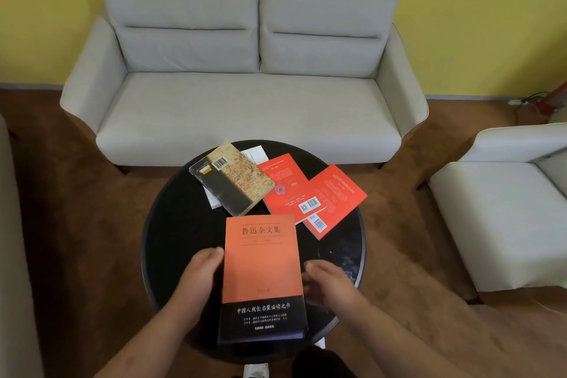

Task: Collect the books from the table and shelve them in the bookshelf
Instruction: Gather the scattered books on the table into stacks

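A round black table [171, 242] stands on brown carpet [92, 224], and five books lie spread over its top. At the far side a tan and black book [236, 181] rests slantwise across a white book [256, 153]; just to its right, two red books overlap back cover up, the left red book [282, 184] partly on top of the right red book [337, 190], whose corner reaches the table's rim. At the near side is an orange book [260, 270], its black-banded end jutting past the rim; whether it lies flat on the top cannot be told
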The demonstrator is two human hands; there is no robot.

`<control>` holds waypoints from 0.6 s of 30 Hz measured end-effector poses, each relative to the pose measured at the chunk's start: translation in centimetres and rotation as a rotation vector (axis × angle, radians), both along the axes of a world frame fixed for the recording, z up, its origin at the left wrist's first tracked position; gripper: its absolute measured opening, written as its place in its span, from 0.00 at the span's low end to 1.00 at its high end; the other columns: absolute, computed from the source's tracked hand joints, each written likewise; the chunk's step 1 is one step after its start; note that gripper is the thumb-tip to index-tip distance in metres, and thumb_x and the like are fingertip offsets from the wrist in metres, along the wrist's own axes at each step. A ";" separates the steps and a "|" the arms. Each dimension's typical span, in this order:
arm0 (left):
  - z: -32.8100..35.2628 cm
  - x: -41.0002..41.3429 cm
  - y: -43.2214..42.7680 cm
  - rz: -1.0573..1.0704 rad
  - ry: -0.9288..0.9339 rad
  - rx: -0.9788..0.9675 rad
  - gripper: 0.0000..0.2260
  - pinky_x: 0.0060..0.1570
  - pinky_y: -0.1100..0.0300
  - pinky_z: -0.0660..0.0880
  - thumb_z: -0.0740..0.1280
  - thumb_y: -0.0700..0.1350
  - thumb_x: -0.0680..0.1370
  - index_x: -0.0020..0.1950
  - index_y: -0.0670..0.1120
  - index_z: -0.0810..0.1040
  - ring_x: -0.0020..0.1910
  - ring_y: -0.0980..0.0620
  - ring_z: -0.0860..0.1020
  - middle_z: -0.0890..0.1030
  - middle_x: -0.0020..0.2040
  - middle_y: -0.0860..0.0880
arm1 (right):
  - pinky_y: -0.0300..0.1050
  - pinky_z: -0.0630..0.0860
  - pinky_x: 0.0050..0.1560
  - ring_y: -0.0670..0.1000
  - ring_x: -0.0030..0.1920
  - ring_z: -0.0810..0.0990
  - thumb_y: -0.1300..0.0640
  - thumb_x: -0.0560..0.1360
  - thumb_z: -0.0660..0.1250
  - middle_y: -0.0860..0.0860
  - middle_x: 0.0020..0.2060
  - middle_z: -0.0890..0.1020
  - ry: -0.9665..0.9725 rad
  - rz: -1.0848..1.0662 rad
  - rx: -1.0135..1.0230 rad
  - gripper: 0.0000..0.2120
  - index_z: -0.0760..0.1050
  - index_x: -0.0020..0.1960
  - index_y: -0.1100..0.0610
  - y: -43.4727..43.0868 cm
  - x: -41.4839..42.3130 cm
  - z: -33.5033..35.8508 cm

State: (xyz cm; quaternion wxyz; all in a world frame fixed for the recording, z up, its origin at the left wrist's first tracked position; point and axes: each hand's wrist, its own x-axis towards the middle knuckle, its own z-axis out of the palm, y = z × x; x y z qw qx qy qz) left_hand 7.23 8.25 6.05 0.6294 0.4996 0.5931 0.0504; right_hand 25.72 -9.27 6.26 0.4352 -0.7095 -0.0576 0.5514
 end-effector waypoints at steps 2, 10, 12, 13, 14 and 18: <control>-0.6 1.8 3.3 0.124 0.003 -0.014 0.21 0.67 0.44 0.70 0.60 0.54 0.81 0.72 0.46 0.67 0.66 0.43 0.73 0.73 0.68 0.44 | 0.55 0.80 0.57 0.56 0.51 0.82 0.53 0.82 0.64 0.57 0.54 0.82 -0.042 -0.073 -0.034 0.05 0.76 0.55 0.54 1.0 2.7 0.5; -5.3 7.5 11.2 0.152 -0.069 -0.399 0.28 0.62 0.46 0.73 0.63 0.60 0.77 0.70 0.44 0.69 0.61 0.40 0.77 0.73 0.67 0.38 | 0.49 0.77 0.54 0.48 0.44 0.78 0.57 0.81 0.65 0.51 0.47 0.79 -0.213 0.084 -0.176 0.02 0.75 0.50 0.54 9.4 12.1 0.4; -6.2 8.2 11.8 0.186 -0.071 -0.463 0.33 0.63 0.43 0.73 0.64 0.59 0.77 0.76 0.44 0.61 0.64 0.38 0.75 0.70 0.71 0.37 | 0.50 0.76 0.55 0.46 0.40 0.75 0.58 0.81 0.65 0.48 0.42 0.77 -0.251 0.108 -0.196 0.03 0.72 0.53 0.56 11.2 13.4 0.3; -6.5 8.5 12.1 0.196 -0.078 -0.484 0.34 0.63 0.43 0.73 0.64 0.57 0.77 0.78 0.44 0.58 0.66 0.38 0.73 0.68 0.72 0.38 | 0.49 0.75 0.55 0.46 0.40 0.75 0.58 0.81 0.65 0.47 0.41 0.76 -0.264 0.139 -0.206 0.04 0.71 0.55 0.56 11.9 13.9 0.1; -6.7 8.7 12.3 0.198 -0.088 -0.501 0.34 0.63 0.43 0.72 0.64 0.56 0.78 0.79 0.43 0.56 0.67 0.39 0.72 0.68 0.73 0.38 | 0.46 0.74 0.53 0.46 0.41 0.75 0.58 0.81 0.65 0.46 0.41 0.75 -0.272 0.166 -0.219 0.06 0.69 0.56 0.55 12.5 14.2 -0.2; -7.2 9.8 12.5 0.275 -0.098 -0.490 0.27 0.59 0.44 0.74 0.62 0.50 0.81 0.78 0.46 0.59 0.66 0.42 0.73 0.69 0.72 0.41 | 0.44 0.73 0.50 0.49 0.46 0.79 0.57 0.81 0.65 0.51 0.49 0.80 -0.210 0.213 -0.271 0.07 0.69 0.56 0.56 13.3 14.9 -1.7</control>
